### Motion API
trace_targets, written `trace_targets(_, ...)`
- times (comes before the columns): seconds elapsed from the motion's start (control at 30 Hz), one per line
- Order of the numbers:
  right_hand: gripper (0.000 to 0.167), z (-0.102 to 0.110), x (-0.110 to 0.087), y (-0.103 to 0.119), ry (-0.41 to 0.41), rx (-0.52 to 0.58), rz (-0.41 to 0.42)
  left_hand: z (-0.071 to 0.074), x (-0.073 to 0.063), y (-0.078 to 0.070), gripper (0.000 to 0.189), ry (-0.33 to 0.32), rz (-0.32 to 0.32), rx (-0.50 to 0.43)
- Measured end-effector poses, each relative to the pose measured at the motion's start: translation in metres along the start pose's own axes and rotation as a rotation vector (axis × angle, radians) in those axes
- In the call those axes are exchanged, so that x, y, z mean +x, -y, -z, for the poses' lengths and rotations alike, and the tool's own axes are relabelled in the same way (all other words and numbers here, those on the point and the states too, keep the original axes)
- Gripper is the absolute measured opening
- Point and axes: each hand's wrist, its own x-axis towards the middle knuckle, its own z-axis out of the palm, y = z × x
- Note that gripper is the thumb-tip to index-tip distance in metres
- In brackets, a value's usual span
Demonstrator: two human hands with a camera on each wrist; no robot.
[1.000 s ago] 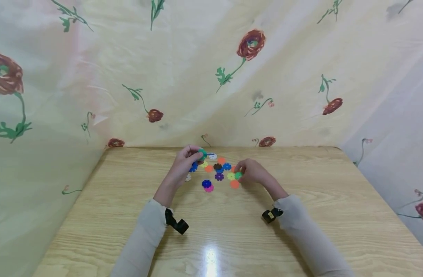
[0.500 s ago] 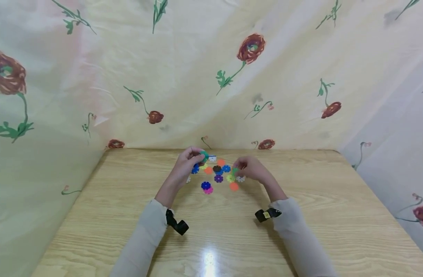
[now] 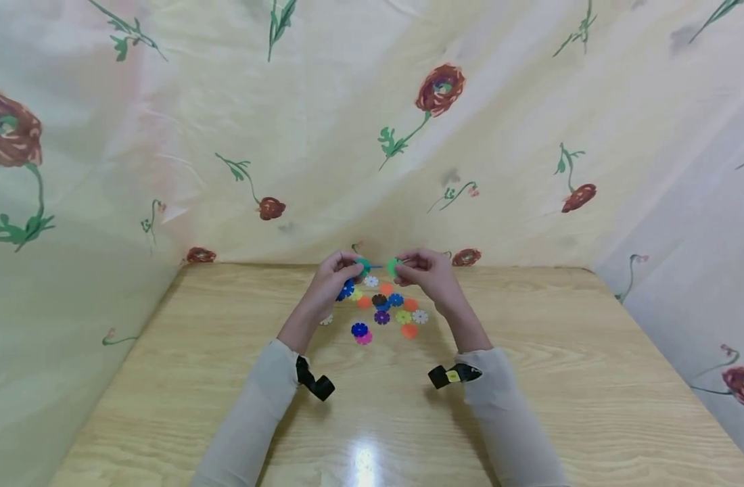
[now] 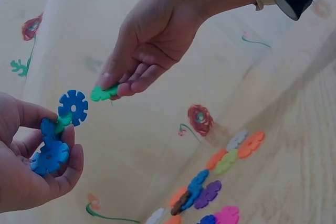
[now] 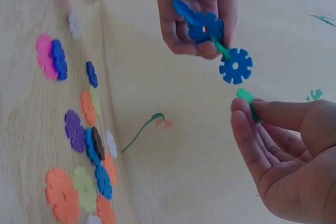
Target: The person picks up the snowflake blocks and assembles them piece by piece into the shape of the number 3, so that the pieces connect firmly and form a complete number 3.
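Note:
My left hand (image 3: 324, 287) grips a small chain of notched, flower-shaped plastic discs, held above the table. Blue discs (image 4: 48, 158) sit in its fingers, a green disc (image 4: 63, 123) links on from them, and another blue disc (image 4: 80, 103) sticks out at the free end. Between thumb and fingertips, my right hand (image 3: 437, 283) pinches a single green disc (image 5: 245, 96). That disc is close to the chain's outer blue disc, with a narrow gap showing in both wrist views. Part of the chain is hidden behind the left fingers.
Loose discs lie scattered on the wooden table (image 3: 567, 379) below the hands, among them a purple disc (image 3: 381, 317), a brown disc (image 3: 379, 299), an orange disc (image 3: 409, 331) and a dark blue disc (image 3: 359, 329) overlapping a pink one. Flowered cloth (image 3: 323, 135) hangs behind the table.
The right hand has lifted the green disc off the spread of discs and brought it up and leftward, near the left hand. The left hand keeps its chain in almost the same spot.

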Motion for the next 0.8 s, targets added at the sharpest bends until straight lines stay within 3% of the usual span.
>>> trace_targets(0.2,0.026,-0.0083,-0.0005,0.0006,-0.039,0.083,-0.003,-0.0002,0.0012,-0.0008,0.017,-0.004,0.008,-0.020)
trace_targets(0.8,0.027,-0.0083,-0.0016,-0.0001,0.007,0.046,0.022,-0.0010,0.0012,-0.0024,0.015,-0.017,0.023,-0.037)
